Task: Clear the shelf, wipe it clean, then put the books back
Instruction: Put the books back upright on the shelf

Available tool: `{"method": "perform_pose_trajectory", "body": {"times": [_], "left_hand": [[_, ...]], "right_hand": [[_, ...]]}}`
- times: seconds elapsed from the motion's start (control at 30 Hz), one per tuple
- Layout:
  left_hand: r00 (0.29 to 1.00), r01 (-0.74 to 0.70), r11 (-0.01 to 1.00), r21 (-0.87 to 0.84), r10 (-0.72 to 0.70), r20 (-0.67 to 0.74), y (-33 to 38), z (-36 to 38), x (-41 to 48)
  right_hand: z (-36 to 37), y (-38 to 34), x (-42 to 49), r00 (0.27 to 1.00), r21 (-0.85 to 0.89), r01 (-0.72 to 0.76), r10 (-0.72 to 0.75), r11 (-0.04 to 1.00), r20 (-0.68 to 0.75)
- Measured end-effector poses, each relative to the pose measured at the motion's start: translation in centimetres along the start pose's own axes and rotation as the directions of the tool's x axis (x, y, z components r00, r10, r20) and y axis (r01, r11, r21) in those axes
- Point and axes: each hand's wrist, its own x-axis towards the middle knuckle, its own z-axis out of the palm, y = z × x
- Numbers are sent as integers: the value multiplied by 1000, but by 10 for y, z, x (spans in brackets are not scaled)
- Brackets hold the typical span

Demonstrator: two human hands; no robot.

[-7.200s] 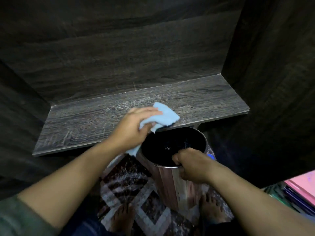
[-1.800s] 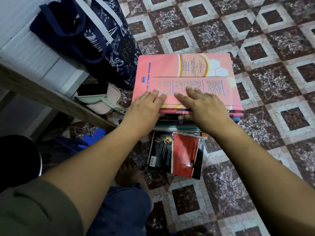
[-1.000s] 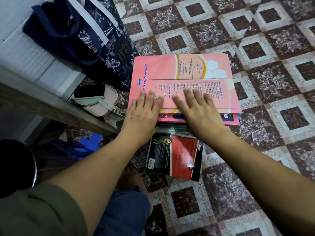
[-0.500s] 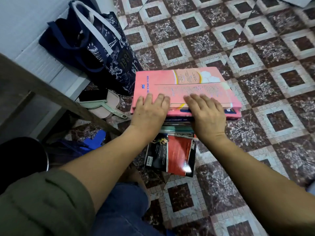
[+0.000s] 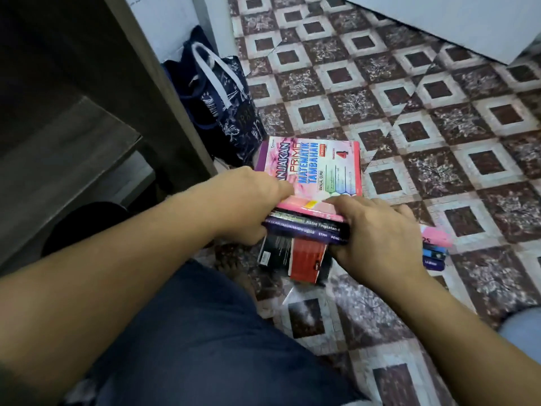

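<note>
Books (image 5: 310, 197) stacked, clamped between both hands above tiled floor (image 5: 439, 118). Left hand (image 5: 248, 203) gripping left end, fingers wrapped under the spines. Right hand (image 5: 377, 232) gripping right end, fingers over the pink top cover. More books (image 5: 433, 247) left on floor, just right. Dark tote bag (image 5: 222, 101) beside shelf unit (image 5: 87, 92), left.

Bare forearms; left hand (image 5: 251, 206) and right hand (image 5: 377, 232) bare, without rings; dark blue trousers (image 5: 205, 332); olive-green sleeve (image 5: 8, 385) on left arm.
</note>
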Motion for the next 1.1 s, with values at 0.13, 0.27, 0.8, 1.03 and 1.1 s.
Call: {"method": "perform_pose_trajectory", "body": {"times": [0.13, 0.27, 0.8, 1.03, 1.1], "left_hand": [[993, 100, 994, -54, -96, 63, 6, 1, -53], [974, 226, 967, -117, -223, 37, -4, -9, -113], [397, 891, 449, -71, -843, -362, -78, 24, -387], [110, 986, 135, -95, -966, -233, -101, 132, -407], [105, 986, 129, -105, -971, -214, -106, 166, -404]], "right_hand": [[-5, -32, -20, 997, 38, 81, -80, 996, -22], [-17, -78, -17, 975, 49, 197, -191, 979, -116], [-58, -383, 34, 555, 47, 767, -625, 640, -549], [24, -471, 49, 337, -35, 904, -758, 427, -558], [52, -479, 48, 325, -48, 915, -801, 401, -502]]}}
